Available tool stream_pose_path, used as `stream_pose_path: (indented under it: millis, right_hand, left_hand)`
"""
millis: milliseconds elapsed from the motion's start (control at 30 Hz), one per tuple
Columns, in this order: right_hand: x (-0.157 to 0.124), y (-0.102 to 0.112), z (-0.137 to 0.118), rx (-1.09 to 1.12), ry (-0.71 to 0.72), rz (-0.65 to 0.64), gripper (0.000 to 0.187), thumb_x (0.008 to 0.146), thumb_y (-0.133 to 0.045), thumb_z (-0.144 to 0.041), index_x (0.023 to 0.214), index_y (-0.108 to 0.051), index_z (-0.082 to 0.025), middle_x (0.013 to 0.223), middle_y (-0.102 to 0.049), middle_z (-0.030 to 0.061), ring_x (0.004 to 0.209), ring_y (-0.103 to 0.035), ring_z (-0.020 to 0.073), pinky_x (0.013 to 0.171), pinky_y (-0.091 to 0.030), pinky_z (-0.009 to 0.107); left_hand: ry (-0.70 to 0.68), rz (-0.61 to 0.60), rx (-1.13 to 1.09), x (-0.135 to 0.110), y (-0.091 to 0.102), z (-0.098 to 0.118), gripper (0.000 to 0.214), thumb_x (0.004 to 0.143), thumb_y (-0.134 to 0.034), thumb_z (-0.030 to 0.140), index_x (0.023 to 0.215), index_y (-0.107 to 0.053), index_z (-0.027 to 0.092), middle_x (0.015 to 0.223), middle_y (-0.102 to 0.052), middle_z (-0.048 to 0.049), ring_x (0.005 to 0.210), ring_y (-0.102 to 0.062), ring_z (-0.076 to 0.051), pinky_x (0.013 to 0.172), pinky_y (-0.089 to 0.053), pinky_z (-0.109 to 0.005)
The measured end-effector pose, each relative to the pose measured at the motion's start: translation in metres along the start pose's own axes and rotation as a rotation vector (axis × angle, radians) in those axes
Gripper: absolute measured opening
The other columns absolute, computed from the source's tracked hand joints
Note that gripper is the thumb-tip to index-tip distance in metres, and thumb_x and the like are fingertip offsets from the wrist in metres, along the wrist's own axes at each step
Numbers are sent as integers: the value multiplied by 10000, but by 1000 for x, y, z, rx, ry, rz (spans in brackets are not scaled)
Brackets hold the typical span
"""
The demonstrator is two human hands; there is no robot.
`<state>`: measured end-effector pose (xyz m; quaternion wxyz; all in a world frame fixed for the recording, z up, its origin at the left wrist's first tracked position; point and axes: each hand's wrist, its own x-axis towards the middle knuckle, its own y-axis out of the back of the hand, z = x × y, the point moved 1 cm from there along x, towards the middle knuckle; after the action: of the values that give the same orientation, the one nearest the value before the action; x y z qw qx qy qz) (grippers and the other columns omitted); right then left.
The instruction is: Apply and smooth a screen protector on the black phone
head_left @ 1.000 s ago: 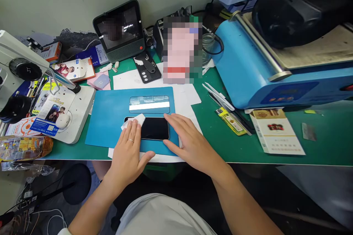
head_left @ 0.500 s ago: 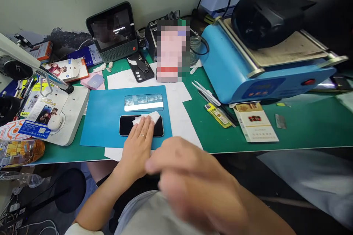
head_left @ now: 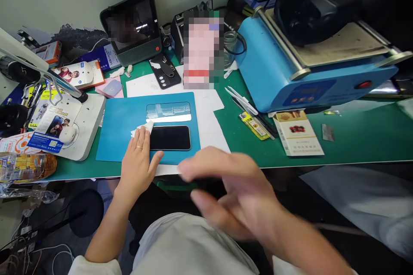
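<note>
A black phone (head_left: 170,138) lies face up on a blue mat (head_left: 119,133) at the desk's front edge. My left hand (head_left: 138,161) rests flat on the mat at the phone's left end, fingers together, pressing a white wipe (head_left: 142,128) under the fingertips. A glass screen protector (head_left: 168,111) lies just behind the phone. My right hand (head_left: 232,193) hovers off the desk in front of me, blurred by motion, fingers loosely spread, nothing seen in it.
A blue laminating machine (head_left: 309,73) fills the back right. A cigarette pack (head_left: 298,133), tweezers (head_left: 241,99) and a yellow strip (head_left: 254,126) lie right of the mat. A microscope base (head_left: 87,129) with packaging stands left; a small display (head_left: 130,28) at the back.
My left hand slid the wipe right across the phone, then back to its left end. My right hand lifted off the phone's right edge and pulled back toward me.
</note>
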<state>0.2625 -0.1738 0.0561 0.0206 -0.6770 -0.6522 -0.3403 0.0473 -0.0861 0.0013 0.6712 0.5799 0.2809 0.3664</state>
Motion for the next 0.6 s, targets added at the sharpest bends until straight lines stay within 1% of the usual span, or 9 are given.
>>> stream_pose_path:
  millis: [33, 67, 133, 167, 233, 300, 367, 500, 600]
  right_hand:
    - [-1, 0, 15, 11, 7, 42, 503, 981, -520, -330, 1474, -479, -420, 1174, -766, 31, 931, -755, 249, 831, -650, 445]
    - [-2, -1, 31, -20, -38, 58, 560, 993, -516, -311, 1537, -405, -389, 1298, -721, 62, 1023, -740, 261, 888, -634, 465]
    - [-6, -4, 62, -109, -185, 67, 642, 1017, -519, -346, 1614, -284, -344, 1455, -618, 111, 1229, -664, 297, 986, -591, 511]
    - [-8, -7, 75, -139, -259, 31, 684, 1018, -535, -394, 1634, -243, -338, 1499, -580, 119, 1316, -611, 311, 1036, -564, 529]
    - [-11, -13, 90, -183, -328, -79, 805, 996, -582, -494, 1660, -156, -332, 1589, -493, 127, 1439, -500, 334, 1122, -497, 566]
    - [-13, -18, 96, -229, -327, -160, 884, 972, -605, -555, 1669, -112, -325, 1625, -449, 135, 1478, -447, 351, 1159, -453, 596]
    - [-13, -21, 96, -280, -300, -193, 874, 980, -584, -561, 1671, -112, -310, 1621, -451, 146, 1473, -446, 360, 1162, -442, 614]
    - [-14, -23, 98, -323, -266, -184, 834, 997, -563, -512, 1671, -130, -278, 1615, -454, 154, 1490, -420, 355, 1176, -437, 608]
    - [-15, -24, 100, -322, -256, -174, 811, 1004, -549, -421, 1672, -121, -253, 1613, -449, 156, 1504, -402, 345, 1189, -433, 599]
  left_hand:
    - [-3, -11, 9, -3, 1, 1, 724, 1100, -245, 574, 1650, -214, 105, 1696, -277, -208, 1596, -222, -338, 1258, -322, -568]
    - [-5, -22, 18, -5, 1, 3, 728, 1100, -255, 573, 1650, -207, 99, 1699, -266, -209, 1597, -216, -340, 1255, -325, -572]
    - [-2, -35, 36, -6, 1, 6, 747, 1097, -268, 579, 1650, -199, 82, 1700, -254, -218, 1598, -210, -345, 1252, -325, -578]
    - [0, -36, 41, -4, 0, 7, 757, 1095, -271, 584, 1649, -198, 75, 1699, -255, -223, 1598, -207, -347, 1252, -322, -579]
    - [-3, -38, 39, 1, -1, 11, 775, 1090, -280, 598, 1650, -196, 70, 1699, -250, -227, 1601, -195, -348, 1256, -310, -577]
    - [-26, -38, 19, 11, -4, 18, 796, 1080, -286, 622, 1651, -199, 75, 1701, -243, -224, 1602, -186, -352, 1260, -297, -581]
    - [-73, -38, -11, 21, -8, 28, 820, 1065, -290, 657, 1649, -219, 86, 1700, -253, -218, 1601, -190, -357, 1263, -285, -583]
    - [-178, -72, -59, 34, -15, 55, 865, 1039, -295, 711, 1634, -271, 83, 1694, -274, -203, 1596, -212, -351, 1271, -281, -554]
    - [-225, -104, -83, 34, -18, 71, 873, 1044, -274, 708, 1629, -274, 61, 1695, -275, -188, 1599, -211, -329, 1281, -277, -520]
